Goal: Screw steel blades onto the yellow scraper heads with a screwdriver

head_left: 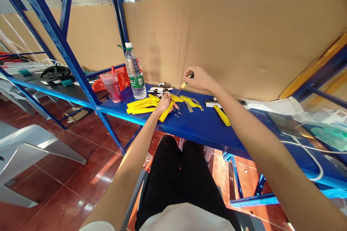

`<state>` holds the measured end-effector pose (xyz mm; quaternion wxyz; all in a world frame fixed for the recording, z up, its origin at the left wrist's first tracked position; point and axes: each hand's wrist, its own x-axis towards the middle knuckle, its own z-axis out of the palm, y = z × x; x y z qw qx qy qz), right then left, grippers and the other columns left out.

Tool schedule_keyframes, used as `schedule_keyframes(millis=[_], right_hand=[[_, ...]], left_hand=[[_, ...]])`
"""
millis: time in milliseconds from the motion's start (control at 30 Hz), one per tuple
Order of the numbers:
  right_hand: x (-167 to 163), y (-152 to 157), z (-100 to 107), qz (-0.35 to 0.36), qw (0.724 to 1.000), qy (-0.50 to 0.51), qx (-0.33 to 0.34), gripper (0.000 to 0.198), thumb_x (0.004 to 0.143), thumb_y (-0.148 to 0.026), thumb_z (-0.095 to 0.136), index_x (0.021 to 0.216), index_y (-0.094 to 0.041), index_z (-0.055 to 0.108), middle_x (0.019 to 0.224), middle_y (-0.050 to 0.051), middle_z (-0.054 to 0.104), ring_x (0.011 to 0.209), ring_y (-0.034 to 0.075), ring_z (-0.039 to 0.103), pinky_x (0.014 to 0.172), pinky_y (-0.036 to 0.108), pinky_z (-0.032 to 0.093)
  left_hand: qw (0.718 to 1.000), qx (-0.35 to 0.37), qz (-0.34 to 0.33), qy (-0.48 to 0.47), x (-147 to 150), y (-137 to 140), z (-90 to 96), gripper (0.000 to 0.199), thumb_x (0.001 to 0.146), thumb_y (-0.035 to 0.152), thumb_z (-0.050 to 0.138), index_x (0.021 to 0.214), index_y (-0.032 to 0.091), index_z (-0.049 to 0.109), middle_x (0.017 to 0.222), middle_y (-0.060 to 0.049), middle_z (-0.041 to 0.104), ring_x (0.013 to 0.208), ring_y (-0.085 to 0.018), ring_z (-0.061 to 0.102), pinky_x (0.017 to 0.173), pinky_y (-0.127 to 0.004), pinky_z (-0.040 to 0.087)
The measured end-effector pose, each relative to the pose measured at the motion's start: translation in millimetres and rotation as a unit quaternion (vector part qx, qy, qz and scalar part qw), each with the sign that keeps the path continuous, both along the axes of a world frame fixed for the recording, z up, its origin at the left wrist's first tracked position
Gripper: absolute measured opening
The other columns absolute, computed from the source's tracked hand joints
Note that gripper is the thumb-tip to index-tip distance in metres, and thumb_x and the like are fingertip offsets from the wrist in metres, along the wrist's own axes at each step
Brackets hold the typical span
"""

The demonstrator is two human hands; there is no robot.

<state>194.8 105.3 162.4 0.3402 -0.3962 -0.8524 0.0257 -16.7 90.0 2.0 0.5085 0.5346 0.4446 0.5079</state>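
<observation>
My left hand [165,103] is closed around a yellow plastic handle [166,111] at the blue shelf's front edge. Higher up, my right hand [199,77] grips a screwdriver [185,85] with a yellow-and-black handle. Its thin shaft slants down toward the yellow piece by my left fingers; whether the tip touches cannot be made out. Left of that hand lies a pile of similar yellow handles [141,106]. To its right are a yellow part with clear strips [192,102] and several tiny screws [178,111]. Another yellow handle [222,115] lies farther right.
A water bottle [137,79] and a lidded cup with a straw [112,88] stand at the left. Black-and-white packets [159,89] lie behind the pile. Cardboard [230,43] walls the back. White cable [311,158] and plastic bags [273,104] lie right.
</observation>
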Motion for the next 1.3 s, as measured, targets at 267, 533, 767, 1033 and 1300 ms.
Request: schedule_keyframes(millis=[267,533,767,1033,1300], right_hand=[[-15,0,-6,0.008,1.000,-0.017,-0.006,0.007,0.096,-0.022,0.067,0.096,-0.022,0.074,0.103,0.009,0.084,0.095,0.027,0.072,0.086,0.036,0.053],[-16,4,-9,0.013,1.000,-0.026,-0.009,0.010,0.095,-0.023,0.067,0.099,-0.022,0.076,0.106,0.010,0.084,0.098,0.028,0.072,0.092,0.038,0.054],[-19,0,-6,0.015,1.000,-0.025,-0.010,0.010,0.094,-0.023,0.065,0.097,-0.021,0.075,0.105,0.010,0.084,0.094,0.027,0.071,0.090,0.038,0.054],[-22,-1,-4,0.010,0.999,-0.028,-0.014,0.011,0.094,-0.022,0.065,0.098,-0.021,0.075,0.105,0.011,0.084,0.094,0.027,0.071,0.090,0.038,0.054],[-27,2,-1,0.009,0.999,-0.041,-0.005,0.011,0.096,-0.022,0.064,0.097,-0.021,0.074,0.105,0.011,0.084,0.096,0.028,0.072,0.091,0.039,0.055]], left_hand=[[1.000,-0.003,-0.003,0.010,-1,-1,-0.3,0.029,0.118,0.057,0.037,0.120,0.028,0.040,0.067,-0.003,0.075,0.037,-0.017,0.050,0.044,-0.025,0.038],[1.000,-0.003,-0.003,0.008,-2,1,-2.8,0.029,0.119,0.057,0.036,0.120,0.028,0.040,0.068,-0.003,0.075,0.038,-0.017,0.049,0.046,-0.026,0.041],[1.000,0.000,-0.011,0.003,-2,2,-3.3,0.028,0.119,0.057,0.037,0.116,0.029,0.037,0.067,-0.002,0.074,0.037,-0.017,0.050,0.045,-0.025,0.039],[1.000,0.004,-0.012,0.017,-1,-1,-0.3,0.027,0.120,0.054,0.035,0.116,0.028,0.039,0.067,-0.003,0.074,0.037,-0.016,0.050,0.044,-0.024,0.039],[1.000,0.017,-0.019,0.015,-1,-1,-2.5,0.034,0.119,0.061,0.040,0.111,0.028,0.038,0.065,-0.001,0.073,0.034,-0.014,0.048,0.043,-0.023,0.036]])
